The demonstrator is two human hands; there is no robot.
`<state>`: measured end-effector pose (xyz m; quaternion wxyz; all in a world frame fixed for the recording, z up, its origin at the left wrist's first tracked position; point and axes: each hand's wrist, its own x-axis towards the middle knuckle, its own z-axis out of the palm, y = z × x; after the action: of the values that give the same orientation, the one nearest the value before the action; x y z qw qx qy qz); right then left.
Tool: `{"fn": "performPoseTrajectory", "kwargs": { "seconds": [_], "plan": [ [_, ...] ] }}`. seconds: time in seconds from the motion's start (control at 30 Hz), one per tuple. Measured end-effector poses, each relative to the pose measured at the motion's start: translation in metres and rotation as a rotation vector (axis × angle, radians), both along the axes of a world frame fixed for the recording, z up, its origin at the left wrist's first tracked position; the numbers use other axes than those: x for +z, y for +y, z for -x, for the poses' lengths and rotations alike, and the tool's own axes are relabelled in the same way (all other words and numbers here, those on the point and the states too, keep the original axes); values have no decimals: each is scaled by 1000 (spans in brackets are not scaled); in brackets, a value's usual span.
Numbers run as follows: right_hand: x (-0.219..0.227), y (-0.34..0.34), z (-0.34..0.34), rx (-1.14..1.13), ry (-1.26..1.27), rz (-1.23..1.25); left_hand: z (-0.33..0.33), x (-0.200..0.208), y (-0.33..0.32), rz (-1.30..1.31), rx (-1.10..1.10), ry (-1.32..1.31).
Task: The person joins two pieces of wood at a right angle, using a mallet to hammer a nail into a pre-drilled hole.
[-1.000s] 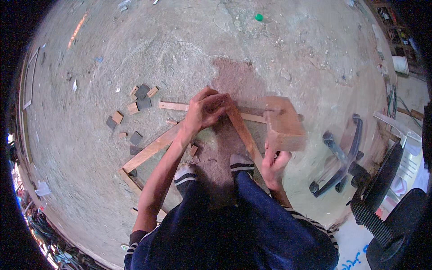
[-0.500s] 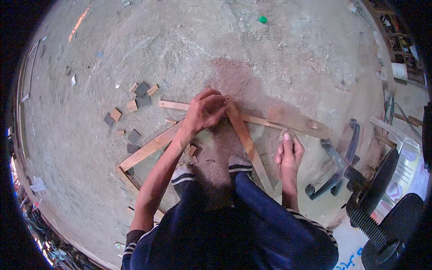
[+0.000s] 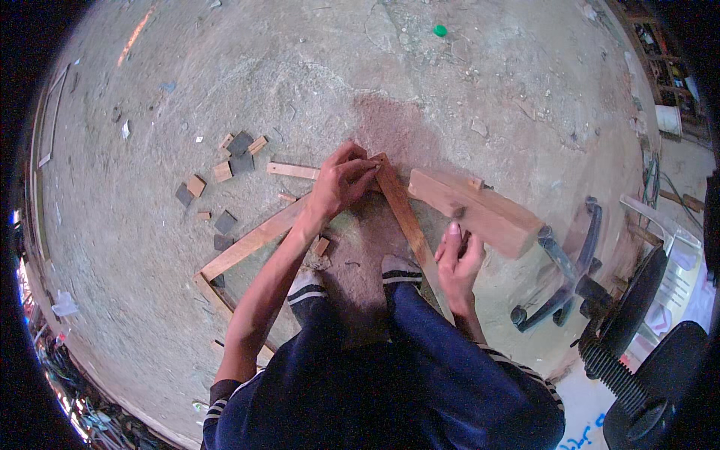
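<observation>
My left hand (image 3: 345, 180) has its thumb and fingers pinched together at the top end of a reddish wooden slat (image 3: 405, 217). Whatever sits in the pinch is too small to make out. In my right hand (image 3: 459, 262) is a wooden mallet (image 3: 472, 210), its block-shaped head held right of the slat and apart from my left hand. The fingers are closed around its handle, which is mostly hidden. Beneath my left forearm, a longer wooden piece (image 3: 255, 240) runs down to the left and meets another strip at a corner. A pale strip (image 3: 292, 170) shows beside my left hand.
Several small wood and dark blocks (image 3: 240, 142) lie on the concrete floor to the left. A reddish dust patch (image 3: 390, 120) spreads beyond my hands. At right are a chair base (image 3: 555, 300) and a white bucket (image 3: 667, 120). A green cap (image 3: 440, 31) lies far off.
The mallet, blurred before, now shows clearly, its head over the floor at right. My right hand has shifted slightly left and nearer the slat. My left hand keeps its pinch in nearly the same place.
</observation>
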<state>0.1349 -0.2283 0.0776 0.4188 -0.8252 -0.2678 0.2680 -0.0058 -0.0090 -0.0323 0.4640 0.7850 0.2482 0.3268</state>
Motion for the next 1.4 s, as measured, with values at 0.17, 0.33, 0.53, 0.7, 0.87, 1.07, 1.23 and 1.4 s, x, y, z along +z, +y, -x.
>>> {"fn": "performPoseTrajectory", "kwargs": {
  "seconds": [0.17, 0.33, 0.53, 0.7, 0.87, 1.07, 1.23, 1.4],
  "plan": [
    [-7, 8, 0, 244, -186, 83, 1, 0, -2, 22, 6, 1],
    [-37, 5, -7, 519, -734, -210, 0, 3, -4, 61, -2, 47],
    [-28, 31, -5, 733, -621, 77, 1, 4, 1, -15, -56, -24],
    [-34, 28, -8, 887, -1075, 257, -1, -3, 0, 60, -43, -36],
    [-34, 29, -1, 733, -1026, 29, 3, 5, 2, 80, -35, -74],
    [-37, 20, -4, 616, -975, 94, 2, -4, 2, 54, -39, -81],
    [-20, 31, -3, 727, -1589, 131, 4, -3, 4, 39, -28, -50],
    [-26, 36, -4, 690, -976, 88, 3, -4, 1, 16, -17, -31]
  ]
}}
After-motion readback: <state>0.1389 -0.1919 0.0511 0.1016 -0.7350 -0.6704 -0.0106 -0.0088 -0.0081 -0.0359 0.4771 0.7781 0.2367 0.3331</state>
